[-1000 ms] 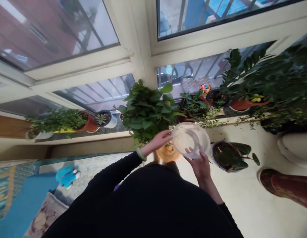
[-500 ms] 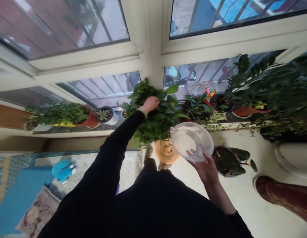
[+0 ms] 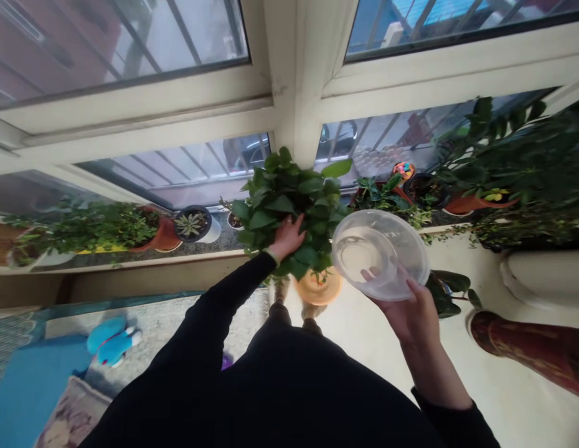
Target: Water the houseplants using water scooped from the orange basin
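A bushy, broad-leaved green plant (image 3: 308, 186) rises in the middle by the window, its pot hidden under foliage. My left hand (image 3: 289, 238) rests among its front leaves with the fingers apart, touching them and holding nothing that I can see. To the right of the plant, my right hand (image 3: 413, 305) grips a round, clear plastic bowl (image 3: 364, 252) by its lower rim, thumb on one side and fingers underneath. The bowl is tilted, and its inside looks bare. An orange basin (image 3: 320, 287) stands on the floor below the plant, near my feet.
Along the sill sit a white pot with a succulent (image 3: 196, 224), a terracotta pot (image 3: 163, 233) and several plants to the right. A potted floor plant (image 3: 451, 292) is partly behind my right hand. A blue plush toy (image 3: 112, 341) lies at left. A dark red vase (image 3: 523, 339) is at right.
My left hand has come down and toward me over the leaves, its fingers spreading from a closed shape. My right hand has shifted right with the bowl, and the view has moved slightly.
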Demonstrator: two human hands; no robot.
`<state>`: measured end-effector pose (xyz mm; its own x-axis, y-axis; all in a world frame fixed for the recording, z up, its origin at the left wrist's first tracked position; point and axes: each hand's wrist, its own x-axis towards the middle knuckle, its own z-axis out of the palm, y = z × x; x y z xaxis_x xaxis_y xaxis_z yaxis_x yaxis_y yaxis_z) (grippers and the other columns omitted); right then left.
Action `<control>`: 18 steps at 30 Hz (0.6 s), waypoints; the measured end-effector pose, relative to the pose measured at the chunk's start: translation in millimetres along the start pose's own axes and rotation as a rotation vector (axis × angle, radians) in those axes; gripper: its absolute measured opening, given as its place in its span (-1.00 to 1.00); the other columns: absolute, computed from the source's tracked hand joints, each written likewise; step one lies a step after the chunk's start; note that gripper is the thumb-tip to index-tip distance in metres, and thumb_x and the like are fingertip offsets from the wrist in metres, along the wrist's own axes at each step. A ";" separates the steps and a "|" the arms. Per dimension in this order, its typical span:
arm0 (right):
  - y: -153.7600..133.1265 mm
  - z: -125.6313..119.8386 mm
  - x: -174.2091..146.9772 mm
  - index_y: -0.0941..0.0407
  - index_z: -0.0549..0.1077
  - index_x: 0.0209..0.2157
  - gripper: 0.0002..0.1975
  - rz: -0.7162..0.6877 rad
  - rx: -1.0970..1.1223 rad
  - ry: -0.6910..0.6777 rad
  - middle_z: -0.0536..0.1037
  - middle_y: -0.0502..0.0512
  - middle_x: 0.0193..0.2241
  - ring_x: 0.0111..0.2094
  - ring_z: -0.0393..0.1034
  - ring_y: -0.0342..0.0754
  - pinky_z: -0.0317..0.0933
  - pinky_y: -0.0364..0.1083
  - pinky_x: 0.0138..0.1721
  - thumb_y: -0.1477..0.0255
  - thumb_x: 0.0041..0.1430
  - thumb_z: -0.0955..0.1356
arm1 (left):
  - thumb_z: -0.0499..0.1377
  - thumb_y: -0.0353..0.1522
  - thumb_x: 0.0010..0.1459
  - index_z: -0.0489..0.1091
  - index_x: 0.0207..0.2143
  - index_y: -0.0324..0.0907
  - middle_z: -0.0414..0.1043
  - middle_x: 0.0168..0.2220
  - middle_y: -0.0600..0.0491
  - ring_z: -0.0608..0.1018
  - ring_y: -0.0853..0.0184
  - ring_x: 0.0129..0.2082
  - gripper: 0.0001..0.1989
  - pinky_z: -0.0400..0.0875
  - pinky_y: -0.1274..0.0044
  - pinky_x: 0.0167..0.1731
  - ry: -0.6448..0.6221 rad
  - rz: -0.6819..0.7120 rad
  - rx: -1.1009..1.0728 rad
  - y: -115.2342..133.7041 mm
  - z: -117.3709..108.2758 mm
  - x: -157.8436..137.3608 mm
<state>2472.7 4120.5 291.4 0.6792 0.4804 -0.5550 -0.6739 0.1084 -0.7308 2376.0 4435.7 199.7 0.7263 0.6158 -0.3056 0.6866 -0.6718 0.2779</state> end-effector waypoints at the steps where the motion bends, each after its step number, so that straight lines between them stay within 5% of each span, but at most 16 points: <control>1: -2.9 9.4 4.7 -0.10 0.63 0.23 -0.30 -0.010 -0.005 -0.015 0.69 0.28 0.18 0.45 0.46 0.58 0.38 0.64 0.41 0.03 0.06 0.64 | 0.16 -0.23 0.60 0.13 0.73 -0.15 0.24 0.62 -0.44 0.41 -0.21 0.58 -0.24 0.32 0.11 0.53 0.014 0.005 -0.007 -0.3 3.3 -0.9; 9: -6.1 75.0 63.9 -0.09 0.62 0.14 -0.39 -0.076 -0.097 -0.120 0.72 0.15 0.01 0.21 0.63 0.36 0.61 0.45 0.21 0.03 0.08 0.62 | 0.18 -0.29 0.57 0.14 0.69 -0.31 0.19 0.67 -0.40 0.35 -0.15 0.61 -0.25 0.40 0.17 0.49 0.020 0.108 -0.101 -6.3 4.7 1.0; 14: 2.8 87.7 105.8 -0.11 0.58 0.10 -0.37 -0.040 -0.118 -0.096 0.65 0.04 -0.20 -0.04 0.67 0.23 0.70 0.35 0.07 0.07 -0.01 0.64 | 0.20 -0.36 0.53 0.19 0.65 -0.36 0.23 0.65 -0.41 0.35 -0.14 0.62 -0.27 0.29 0.13 0.57 0.033 0.119 -0.113 -1.7 8.5 -3.4; 18: 9.0 87.2 127.3 -0.14 0.56 0.06 -0.36 -0.033 -0.173 -0.030 0.65 0.02 -0.19 -0.10 0.65 0.18 0.73 0.29 0.00 0.06 -0.08 0.65 | 0.12 -0.40 0.55 0.20 0.66 -0.37 0.19 0.68 -0.37 0.32 -0.12 0.65 -0.30 0.21 0.11 0.62 0.020 0.153 -0.105 0.8 12.5 -7.4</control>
<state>2527.8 4258.6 248.8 0.6892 0.5052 -0.5194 -0.5898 -0.0252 -0.8072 2370.7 4425.5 190.8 0.8222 0.5184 -0.2350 0.5673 -0.7124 0.4132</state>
